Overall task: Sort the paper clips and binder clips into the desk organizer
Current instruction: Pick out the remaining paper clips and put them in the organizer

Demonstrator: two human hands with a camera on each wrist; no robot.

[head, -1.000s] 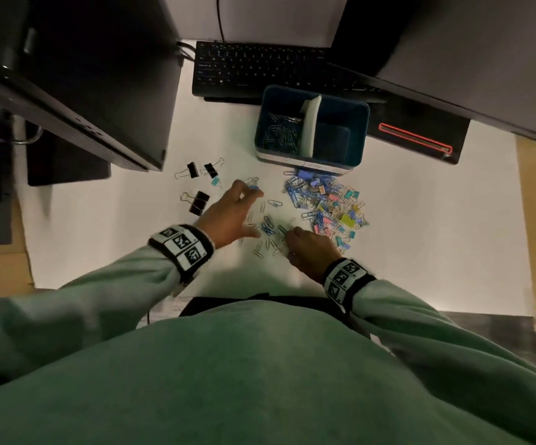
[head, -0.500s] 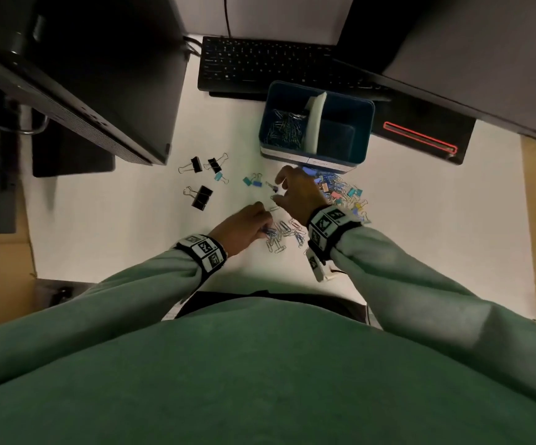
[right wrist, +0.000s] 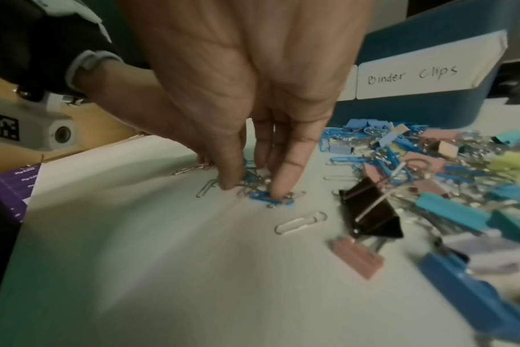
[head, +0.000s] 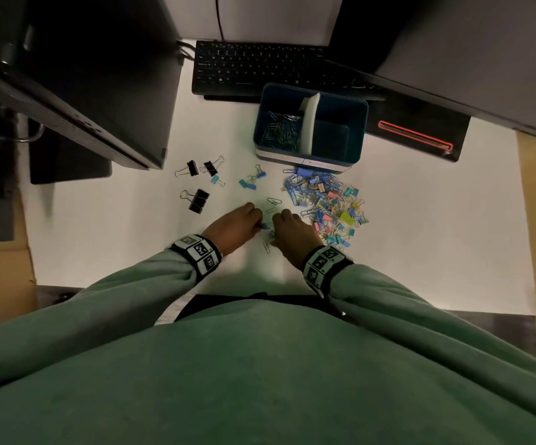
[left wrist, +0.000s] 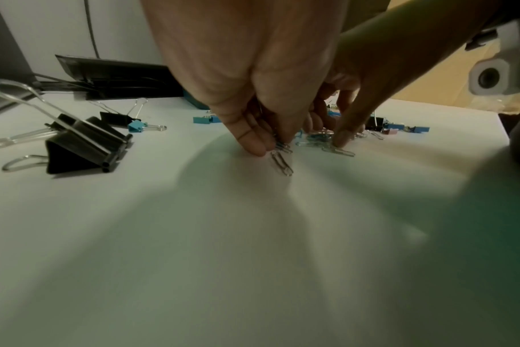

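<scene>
Down on the white table (head: 420,236), the left hand (head: 233,228) pinches small wire paper clips (left wrist: 281,153), the lowest clip's long axis pointing toward the wrist camera; the right hand (head: 292,232) presses straight fingertips (right wrist: 284,187) onto a blue paper clip (right wrist: 270,198) lying flat.

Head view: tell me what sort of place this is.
Most likely an office desk or computer workstation. A black keyboard lies at the back of the white desk, dark monitors overhang both sides, and a blue desk organizer stands behind a pile of clips.

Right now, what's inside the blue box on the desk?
The blue box has two parts, split by a white divider. The left part holds a heap of paper clips. The right part looks empty, though its near wall hides some of the floor.
</scene>
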